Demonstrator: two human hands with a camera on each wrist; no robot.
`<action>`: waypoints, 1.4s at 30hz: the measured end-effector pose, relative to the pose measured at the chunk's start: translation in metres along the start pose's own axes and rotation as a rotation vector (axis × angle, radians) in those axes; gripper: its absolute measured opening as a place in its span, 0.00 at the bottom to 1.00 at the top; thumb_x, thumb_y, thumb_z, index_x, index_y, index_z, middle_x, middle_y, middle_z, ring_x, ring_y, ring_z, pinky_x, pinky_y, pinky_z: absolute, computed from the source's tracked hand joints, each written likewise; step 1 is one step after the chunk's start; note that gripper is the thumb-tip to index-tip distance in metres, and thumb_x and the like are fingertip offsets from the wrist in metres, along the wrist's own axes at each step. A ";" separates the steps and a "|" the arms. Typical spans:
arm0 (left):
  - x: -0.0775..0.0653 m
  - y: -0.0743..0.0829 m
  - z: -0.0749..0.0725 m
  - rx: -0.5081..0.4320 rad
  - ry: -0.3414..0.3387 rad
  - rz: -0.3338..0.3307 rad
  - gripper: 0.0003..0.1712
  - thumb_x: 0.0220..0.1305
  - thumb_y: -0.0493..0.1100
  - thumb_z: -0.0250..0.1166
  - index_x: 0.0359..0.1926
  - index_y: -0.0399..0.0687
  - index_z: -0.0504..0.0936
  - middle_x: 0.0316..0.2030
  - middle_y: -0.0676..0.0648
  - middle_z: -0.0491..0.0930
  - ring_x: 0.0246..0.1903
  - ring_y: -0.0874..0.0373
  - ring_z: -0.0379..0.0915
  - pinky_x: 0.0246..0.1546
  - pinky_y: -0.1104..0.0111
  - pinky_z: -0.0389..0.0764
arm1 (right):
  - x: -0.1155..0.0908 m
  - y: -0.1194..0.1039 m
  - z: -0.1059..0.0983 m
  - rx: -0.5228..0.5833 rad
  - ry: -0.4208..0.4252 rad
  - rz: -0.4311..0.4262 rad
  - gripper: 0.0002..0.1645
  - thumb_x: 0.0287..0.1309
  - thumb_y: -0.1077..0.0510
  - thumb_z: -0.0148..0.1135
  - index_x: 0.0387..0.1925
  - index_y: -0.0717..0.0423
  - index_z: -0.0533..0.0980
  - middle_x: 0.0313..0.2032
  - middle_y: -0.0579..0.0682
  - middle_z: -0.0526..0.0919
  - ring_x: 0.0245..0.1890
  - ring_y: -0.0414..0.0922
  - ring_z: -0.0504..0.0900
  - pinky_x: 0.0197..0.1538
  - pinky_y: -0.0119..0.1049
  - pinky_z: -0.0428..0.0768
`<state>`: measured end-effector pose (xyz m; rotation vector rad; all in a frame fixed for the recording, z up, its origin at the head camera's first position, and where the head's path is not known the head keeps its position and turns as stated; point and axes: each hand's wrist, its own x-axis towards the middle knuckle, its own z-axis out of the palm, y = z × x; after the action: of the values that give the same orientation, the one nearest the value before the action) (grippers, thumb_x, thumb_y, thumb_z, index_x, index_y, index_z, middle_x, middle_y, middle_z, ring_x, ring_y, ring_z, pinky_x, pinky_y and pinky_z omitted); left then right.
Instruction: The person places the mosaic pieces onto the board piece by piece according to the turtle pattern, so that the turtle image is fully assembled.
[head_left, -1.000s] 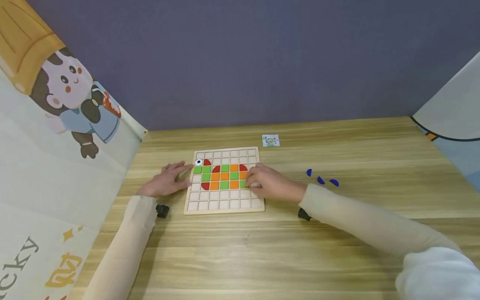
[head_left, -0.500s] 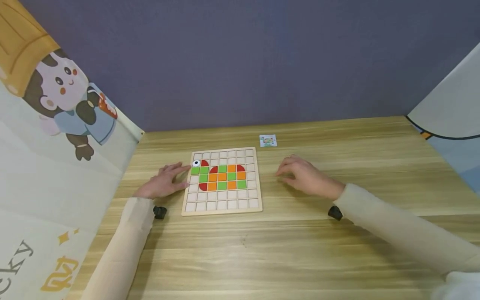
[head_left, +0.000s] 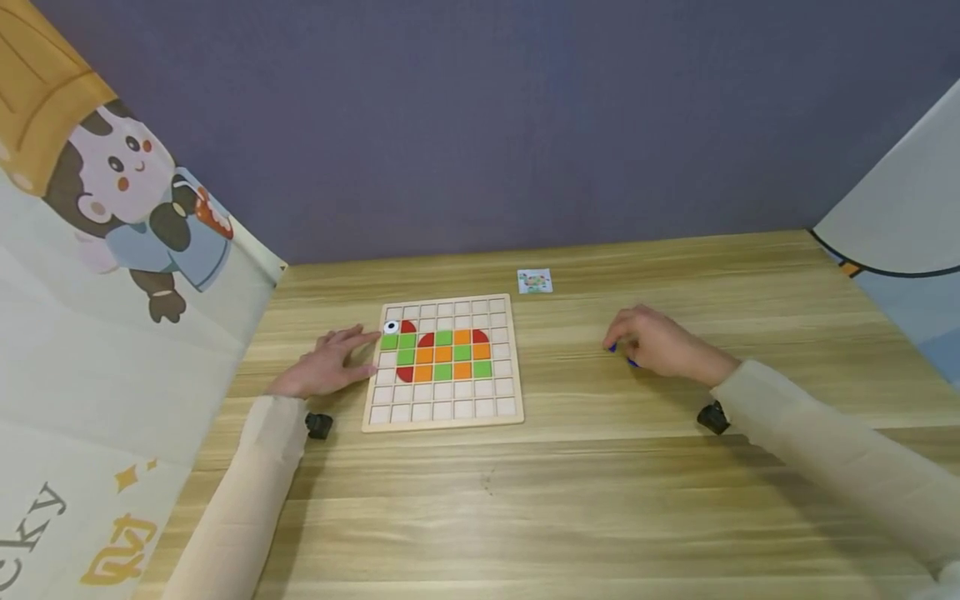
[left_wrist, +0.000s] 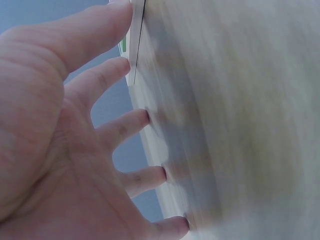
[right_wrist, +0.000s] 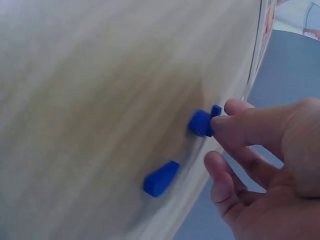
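Observation:
A square wooden grid board (head_left: 442, 422) lies on the table, bearing green (head_left: 405, 357) and orange tiles (head_left: 443, 354), red rounded tiles (head_left: 480, 337) and a white eye tile (head_left: 391, 327). At its left edge rests my left hand (head_left: 324, 367), fingers spread, with thumb and index fingertips right at the rim. My right hand (head_left: 660, 343) is well to the right of the board. In the right wrist view its thumb and index finger pinch a small blue half-round tile (right_wrist: 216, 111), partly hidden by the thumb. Two more blue tiles (right_wrist: 161, 179) lie on the table beside those fingers.
A small picture card (head_left: 535, 281) lies behind the board, toward its right. A dark upright panel (head_left: 525, 125) borders the wooden table (head_left: 480, 517) at the back, and a printed cartoon sheet (head_left: 90, 350) stands on the left.
My right hand has left the board's right side and moved right to the blue tiles, where it now pinches one. The left hand stays at the board's left edge.

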<state>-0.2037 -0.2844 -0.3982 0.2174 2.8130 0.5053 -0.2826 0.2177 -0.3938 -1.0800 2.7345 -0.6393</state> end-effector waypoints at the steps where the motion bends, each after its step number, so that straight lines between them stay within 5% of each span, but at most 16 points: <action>1: 0.000 0.000 0.000 0.001 -0.001 0.000 0.39 0.65 0.60 0.57 0.72 0.54 0.57 0.72 0.36 0.45 0.66 0.26 0.34 0.53 0.28 0.49 | 0.000 0.001 0.001 -0.002 0.004 0.001 0.17 0.50 0.76 0.62 0.38 0.55 0.84 0.39 0.48 0.80 0.43 0.50 0.74 0.47 0.49 0.74; 17: 0.000 0.000 0.001 0.000 0.009 -0.005 0.39 0.65 0.60 0.58 0.72 0.54 0.58 0.72 0.36 0.45 0.66 0.26 0.34 0.54 0.29 0.49 | 0.015 -0.004 0.015 0.012 0.035 0.069 0.06 0.51 0.67 0.67 0.32 0.55 0.84 0.27 0.43 0.81 0.28 0.40 0.77 0.33 0.39 0.77; 31: 0.001 -0.002 0.000 0.000 -0.001 -0.006 0.39 0.66 0.60 0.57 0.72 0.56 0.56 0.72 0.37 0.44 0.67 0.28 0.33 0.55 0.30 0.49 | 0.069 -0.070 0.045 0.098 0.015 -0.038 0.06 0.51 0.63 0.67 0.33 0.53 0.84 0.28 0.41 0.80 0.29 0.38 0.77 0.35 0.34 0.77; 42: 0.001 -0.002 0.002 0.006 0.006 0.007 0.39 0.66 0.61 0.56 0.72 0.56 0.56 0.72 0.38 0.44 0.67 0.27 0.33 0.53 0.28 0.48 | 0.105 -0.100 0.063 0.163 0.011 0.030 0.04 0.51 0.63 0.66 0.30 0.53 0.83 0.28 0.42 0.80 0.29 0.40 0.76 0.35 0.33 0.76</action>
<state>-0.2047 -0.2858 -0.4008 0.2268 2.8206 0.4995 -0.2805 0.0600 -0.4039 -1.0000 2.6470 -0.8484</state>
